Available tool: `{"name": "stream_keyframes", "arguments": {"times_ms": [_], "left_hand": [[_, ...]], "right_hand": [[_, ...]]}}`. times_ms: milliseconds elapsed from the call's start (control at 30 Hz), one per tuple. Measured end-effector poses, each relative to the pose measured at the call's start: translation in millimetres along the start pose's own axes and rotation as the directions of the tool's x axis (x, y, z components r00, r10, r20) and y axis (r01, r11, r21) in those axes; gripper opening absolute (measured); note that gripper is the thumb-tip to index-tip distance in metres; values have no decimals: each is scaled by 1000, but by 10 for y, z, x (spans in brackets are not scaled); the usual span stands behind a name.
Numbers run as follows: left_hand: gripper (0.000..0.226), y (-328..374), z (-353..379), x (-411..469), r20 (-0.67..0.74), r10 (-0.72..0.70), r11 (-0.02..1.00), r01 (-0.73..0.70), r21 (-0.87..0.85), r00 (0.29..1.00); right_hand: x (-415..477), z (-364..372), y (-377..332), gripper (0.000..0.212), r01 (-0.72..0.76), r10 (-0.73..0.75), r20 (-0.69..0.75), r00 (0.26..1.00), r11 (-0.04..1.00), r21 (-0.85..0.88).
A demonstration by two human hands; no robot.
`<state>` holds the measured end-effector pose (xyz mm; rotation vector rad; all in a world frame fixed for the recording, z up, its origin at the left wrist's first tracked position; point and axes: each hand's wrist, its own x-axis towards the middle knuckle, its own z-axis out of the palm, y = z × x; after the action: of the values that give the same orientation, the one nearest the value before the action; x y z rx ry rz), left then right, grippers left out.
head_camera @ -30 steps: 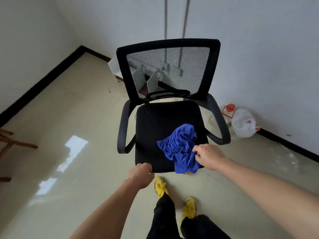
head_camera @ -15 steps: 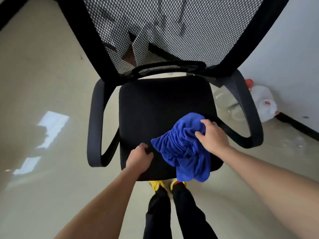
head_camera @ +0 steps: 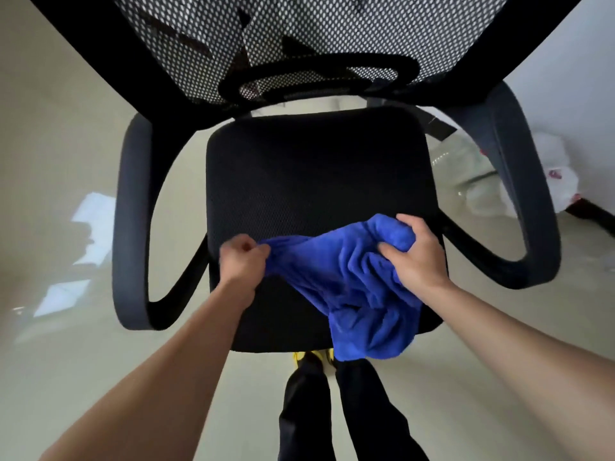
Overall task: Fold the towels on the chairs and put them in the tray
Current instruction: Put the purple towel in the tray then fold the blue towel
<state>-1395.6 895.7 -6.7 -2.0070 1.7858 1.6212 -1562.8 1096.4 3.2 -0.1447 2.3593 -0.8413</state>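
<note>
A crumpled blue towel (head_camera: 352, 287) lies on the front right of the black seat of an office chair (head_camera: 309, 174), with one end hanging over the seat's front edge. My left hand (head_camera: 241, 259) pinches the towel's left edge at the seat's front left. My right hand (head_camera: 412, 257) grips a bunch of the towel at its far right corner. No tray is in view.
The chair's mesh back (head_camera: 299, 38) rises close ahead, with armrests (head_camera: 133, 227) on both sides. White plastic containers (head_camera: 552, 174) sit on the floor at the right by the wall. My legs and yellow shoes (head_camera: 312, 356) stand just before the seat.
I have come closer to the chair. My left hand moved from the seat's front edge onto the towel's left edge, and my right hand closed on the towel's far end, stretching it sideways.
</note>
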Motion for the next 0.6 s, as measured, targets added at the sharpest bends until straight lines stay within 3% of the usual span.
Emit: {"name": "stream_keyframes", "arguments": {"times_ms": [67,167,233,300,367,433,467,533,600], "left_hand": [[29,238,-151,38,-140,210,969,-187,160,968],[22,493,-264,26,-231,465,867,-386,315,855],[19,483,-272,-2,-227,520,829,-422,367,824],[24,290,-251,-38,-112,561,766,-464,445,820],[34,-15,-223,-62,154,480,686,-479,548,864],[38,-274,-196,-107,411,232,619,-460,637,882],[36,-371,-173,-112,470,124,606,-441,661,874],[33,-378,-129,-125,421,48,694,-333,639,906],[40,-277,-50,-77,204,72,857,-165,488,976]], "right_hand": [[-43,-90,-63,51,160,-164,-63,985,985,-60],[-90,-173,-155,45,371,-391,-123,912,915,-160],[-104,-198,-124,46,375,-413,-118,903,892,-250],[-120,-200,9,52,288,-319,-12,948,869,-402],[-125,-204,181,60,192,-88,202,976,786,-588],[-85,-227,261,66,132,169,377,911,745,-654],[-47,-243,255,65,101,252,421,871,749,-655],[55,-257,158,40,74,250,442,862,799,-596],[166,-226,9,24,42,132,305,943,863,-503]]}}
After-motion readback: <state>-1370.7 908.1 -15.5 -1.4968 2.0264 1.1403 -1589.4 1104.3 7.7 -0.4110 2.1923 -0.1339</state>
